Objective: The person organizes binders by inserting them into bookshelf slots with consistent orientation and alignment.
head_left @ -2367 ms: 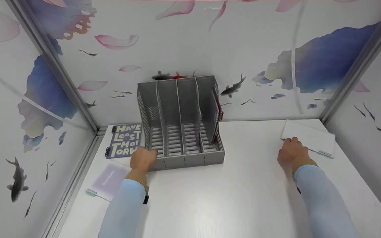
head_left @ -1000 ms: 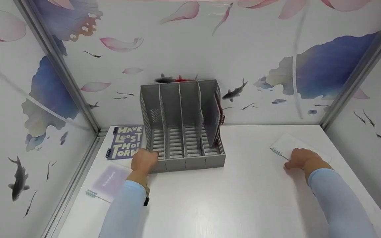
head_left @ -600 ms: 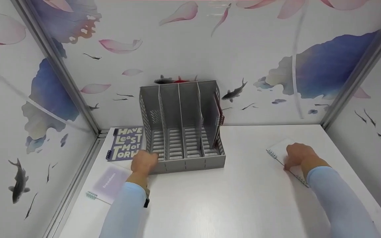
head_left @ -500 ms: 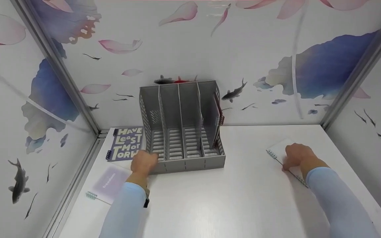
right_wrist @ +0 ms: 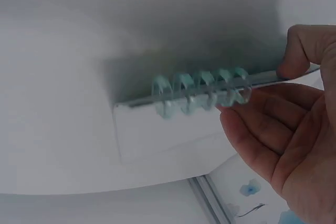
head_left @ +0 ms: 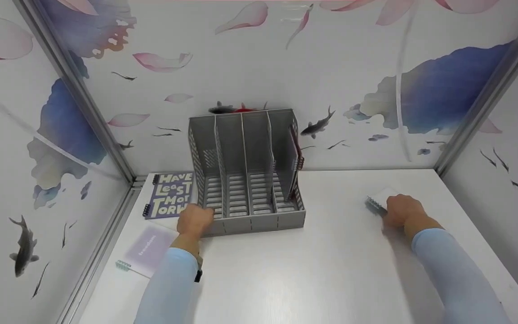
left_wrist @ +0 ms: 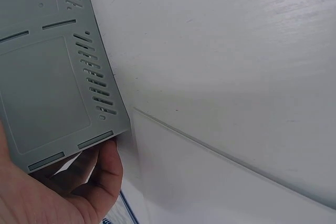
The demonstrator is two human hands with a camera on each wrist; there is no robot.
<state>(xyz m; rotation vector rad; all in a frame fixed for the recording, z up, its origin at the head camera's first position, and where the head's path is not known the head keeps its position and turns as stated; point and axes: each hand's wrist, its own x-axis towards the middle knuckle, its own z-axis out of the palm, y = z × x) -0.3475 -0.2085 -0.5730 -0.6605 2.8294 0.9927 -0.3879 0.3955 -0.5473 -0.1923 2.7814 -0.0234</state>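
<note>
A grey file organizer (head_left: 265, 222) with upright dividers stands against the back wall. My left hand (head_left: 194, 219) grips its front left corner; in the left wrist view, the curled fingers (left_wrist: 107, 174) hold the organizer's edge. On the right, my right hand (head_left: 404, 210) holds a spiral notebook (head_left: 382, 197) with a white face. The right wrist view shows the thumb (right_wrist: 295, 59) on one side of the notebook's edge and the fingers on the other, beside pale green rings (right_wrist: 184, 90). The notebook looks tilted up off the table, partly hidden behind the hand.
Notebooks stand in the organizer's rightmost slot, one with dark red rings (head_left: 301, 162). Left of it lie a purple lettered notebook (head_left: 171, 193) and a lilac "freedom" notebook (head_left: 151, 247), partly behind my left forearm. White table surface (head_left: 313, 270) stretches in front.
My right hand has taken hold of the notebook lying at the right, turned it and slid it a little left, and now tilts it up. The left hand stays on the organizer's corner.
</note>
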